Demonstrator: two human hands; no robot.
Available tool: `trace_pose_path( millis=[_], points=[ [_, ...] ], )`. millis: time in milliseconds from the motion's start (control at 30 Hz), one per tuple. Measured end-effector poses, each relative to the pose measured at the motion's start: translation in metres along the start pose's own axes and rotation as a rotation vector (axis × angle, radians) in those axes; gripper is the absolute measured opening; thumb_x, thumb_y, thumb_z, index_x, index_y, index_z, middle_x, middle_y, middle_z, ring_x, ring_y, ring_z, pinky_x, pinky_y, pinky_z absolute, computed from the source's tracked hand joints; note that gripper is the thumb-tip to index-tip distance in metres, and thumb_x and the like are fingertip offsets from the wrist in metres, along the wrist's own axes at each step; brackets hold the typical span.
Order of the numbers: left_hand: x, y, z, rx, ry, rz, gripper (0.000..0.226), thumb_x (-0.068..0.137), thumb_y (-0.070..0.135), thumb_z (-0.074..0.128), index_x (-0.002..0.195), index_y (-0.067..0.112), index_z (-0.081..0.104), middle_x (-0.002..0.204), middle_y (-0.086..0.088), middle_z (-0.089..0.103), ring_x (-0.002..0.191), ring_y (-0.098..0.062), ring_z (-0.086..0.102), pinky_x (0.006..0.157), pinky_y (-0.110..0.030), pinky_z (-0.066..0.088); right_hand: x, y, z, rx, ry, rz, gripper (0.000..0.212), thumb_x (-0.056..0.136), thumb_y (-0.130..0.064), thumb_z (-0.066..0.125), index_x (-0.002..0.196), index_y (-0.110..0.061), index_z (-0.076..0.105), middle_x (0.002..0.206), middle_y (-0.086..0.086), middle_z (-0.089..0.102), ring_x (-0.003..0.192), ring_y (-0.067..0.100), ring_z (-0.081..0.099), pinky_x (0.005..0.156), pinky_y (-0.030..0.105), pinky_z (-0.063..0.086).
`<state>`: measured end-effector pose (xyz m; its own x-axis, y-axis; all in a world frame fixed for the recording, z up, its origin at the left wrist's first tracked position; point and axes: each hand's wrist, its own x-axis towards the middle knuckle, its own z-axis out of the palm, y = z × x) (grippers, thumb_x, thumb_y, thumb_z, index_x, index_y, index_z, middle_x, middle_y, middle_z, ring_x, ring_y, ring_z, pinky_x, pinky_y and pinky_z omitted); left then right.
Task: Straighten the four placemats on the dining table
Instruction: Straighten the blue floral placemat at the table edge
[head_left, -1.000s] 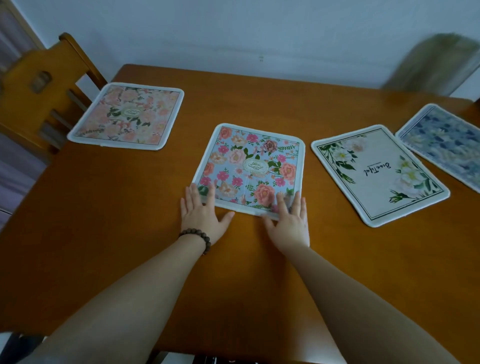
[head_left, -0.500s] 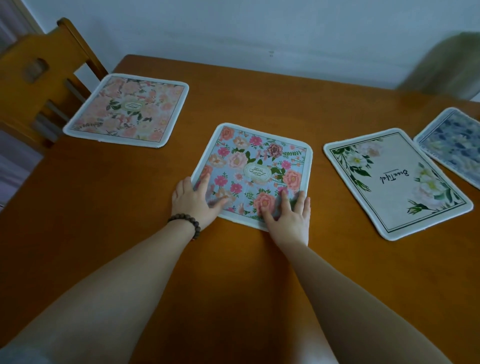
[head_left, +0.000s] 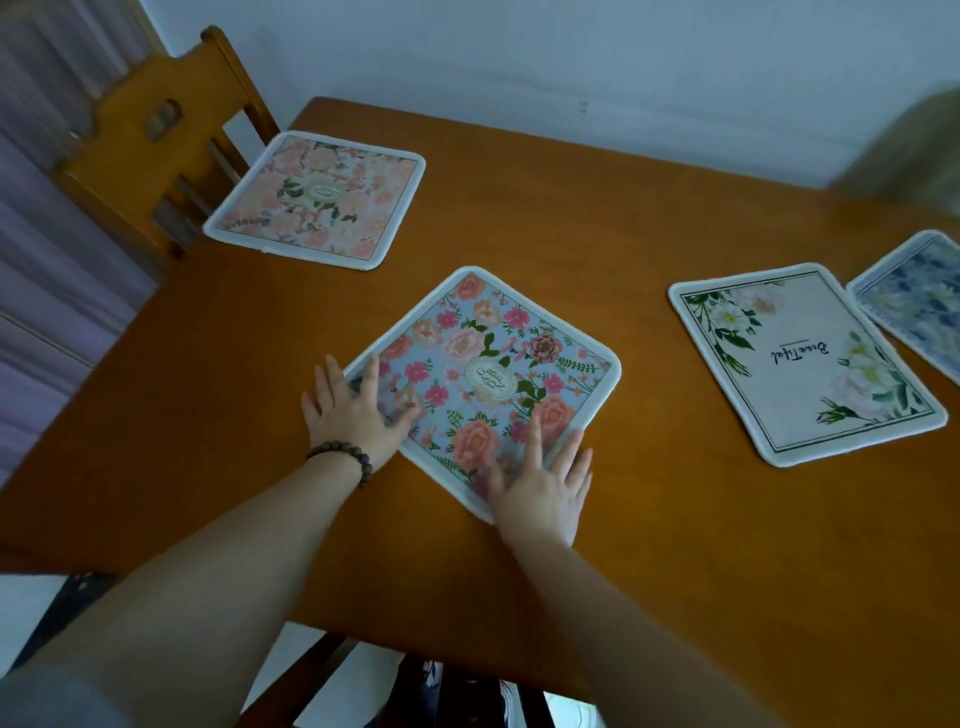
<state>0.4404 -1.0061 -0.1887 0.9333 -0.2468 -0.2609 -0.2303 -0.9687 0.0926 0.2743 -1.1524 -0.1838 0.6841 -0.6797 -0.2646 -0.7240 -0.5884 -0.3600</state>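
Four placemats lie on the wooden dining table (head_left: 649, 208). A blue floral placemat (head_left: 493, 374) sits in the middle, turned askew. My left hand (head_left: 353, 410) presses flat on its near-left corner, fingers spread. My right hand (head_left: 540, 483) presses flat on its near corner, fingers spread. A pink floral placemat (head_left: 317, 200) lies at the far left. A white placemat with green leaves and script (head_left: 802, 364) lies to the right, tilted. A blue patterned placemat (head_left: 914, 301) sits at the right edge, partly cut off.
A wooden chair (head_left: 150, 140) stands at the table's far-left corner. A white wall runs behind the table. Another chair's back shows under the near table edge (head_left: 467, 691). A blurred object (head_left: 914, 150) sits at the far right.
Both hands slid onto the blue floral placemat's near corners and rotated it, so it now sits more diagonal. The view shifted, bringing the near table edge into sight.
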Motion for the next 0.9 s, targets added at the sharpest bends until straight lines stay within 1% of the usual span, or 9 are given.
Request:
trace_pose_path(
  millis=[133, 200, 267, 433, 533, 567, 633, 733, 900],
  points=[
    [-0.035, 0.014, 0.020, -0.113, 0.095, -0.118, 0.097, 0.077, 0.083, 0.024, 0.143, 0.035, -0.028, 0.155, -0.020, -0.019, 0.143, -0.036, -0.010, 0.114, -0.056, 0.003, 0.075, 0.023, -0.038, -0.060, -0.001, -0.156, 0.080, 0.086, -0.071, 0.035, 0.149, -0.039, -0.002, 0.157, 0.013, -0.017, 0.144, 0.034, -0.015, 0.115, 0.048, -0.004],
    [-0.050, 0.024, 0.030, -0.149, 0.126, -0.163, 0.096, 0.077, 0.083, 0.023, 0.141, 0.035, -0.031, 0.155, -0.021, -0.019, 0.143, -0.036, -0.009, 0.114, -0.057, 0.004, 0.112, 0.033, -0.049, -0.155, -0.010, -0.236, 0.079, 0.086, -0.070, 0.034, 0.150, -0.039, -0.001, 0.158, 0.012, -0.016, 0.144, 0.032, -0.015, 0.116, 0.051, -0.002],
    [-0.064, 0.034, 0.040, -0.152, 0.115, -0.178, 0.095, 0.076, 0.083, 0.019, 0.140, 0.035, -0.033, 0.155, -0.023, -0.017, 0.143, -0.037, -0.009, 0.113, -0.057, 0.002, 0.143, 0.039, -0.054, -0.225, -0.041, -0.277, 0.080, 0.085, -0.074, 0.032, 0.150, -0.039, 0.001, 0.158, 0.011, -0.016, 0.144, 0.031, -0.016, 0.116, 0.051, -0.002],
    [-0.085, 0.055, 0.054, -0.114, 0.054, -0.125, 0.092, 0.073, 0.086, 0.010, 0.138, 0.039, -0.035, 0.156, -0.023, -0.007, 0.143, -0.040, -0.010, 0.111, -0.060, -0.004, 0.183, 0.041, -0.053, -0.298, -0.127, -0.299, 0.090, 0.076, -0.085, 0.025, 0.149, -0.040, 0.000, 0.158, 0.011, -0.015, 0.144, 0.031, -0.015, 0.116, 0.050, -0.005],
    [-0.087, 0.056, 0.053, -0.061, 0.012, -0.082, 0.089, 0.071, 0.087, 0.007, 0.135, 0.044, -0.037, 0.157, -0.022, -0.009, 0.142, -0.039, -0.014, 0.111, -0.060, -0.004, 0.183, 0.042, -0.049, -0.318, -0.106, -0.313, 0.089, 0.075, -0.086, 0.020, 0.149, -0.040, 0.002, 0.159, 0.011, -0.007, 0.145, 0.030, -0.010, 0.115, 0.048, -0.005],
    [-0.087, 0.054, 0.052, -0.057, -0.008, -0.069, 0.089, 0.072, 0.087, 0.009, 0.136, 0.044, -0.034, 0.156, -0.021, -0.010, 0.142, -0.039, -0.016, 0.111, -0.060, -0.005, 0.180, 0.044, -0.049, -0.314, -0.096, -0.319, 0.088, 0.077, -0.085, 0.020, 0.150, -0.038, 0.004, 0.160, 0.010, -0.004, 0.145, 0.030, -0.008, 0.115, 0.047, -0.004],
    [-0.085, 0.049, 0.049, -0.055, -0.033, -0.042, 0.089, 0.073, 0.086, 0.014, 0.143, 0.045, -0.022, 0.157, -0.021, -0.010, 0.142, -0.036, -0.017, 0.112, -0.058, -0.006, 0.171, 0.048, -0.050, -0.299, -0.076, -0.328, 0.084, 0.081, -0.080, 0.024, 0.150, -0.035, 0.007, 0.160, 0.009, 0.000, 0.146, 0.028, -0.005, 0.117, 0.045, 0.000],
    [-0.079, 0.041, 0.045, -0.058, -0.052, 0.001, 0.087, 0.076, 0.085, 0.020, 0.148, 0.044, -0.007, 0.157, -0.020, -0.010, 0.142, -0.031, -0.019, 0.113, -0.055, -0.007, 0.152, 0.058, -0.051, -0.258, -0.072, -0.304, 0.081, 0.084, -0.075, 0.028, 0.151, -0.034, 0.008, 0.160, 0.009, 0.002, 0.146, 0.027, -0.003, 0.117, 0.043, 0.002],
    [-0.059, 0.020, 0.032, -0.035, -0.093, 0.097, 0.084, 0.074, 0.085, 0.023, 0.147, 0.048, 0.004, 0.159, -0.012, -0.009, 0.143, -0.026, -0.018, 0.114, -0.050, -0.007, 0.104, 0.074, -0.047, -0.205, -0.070, -0.195, 0.084, 0.084, -0.075, 0.030, 0.152, -0.031, 0.006, 0.160, 0.009, 0.000, 0.146, 0.026, -0.004, 0.117, 0.041, 0.004]
  ],
)
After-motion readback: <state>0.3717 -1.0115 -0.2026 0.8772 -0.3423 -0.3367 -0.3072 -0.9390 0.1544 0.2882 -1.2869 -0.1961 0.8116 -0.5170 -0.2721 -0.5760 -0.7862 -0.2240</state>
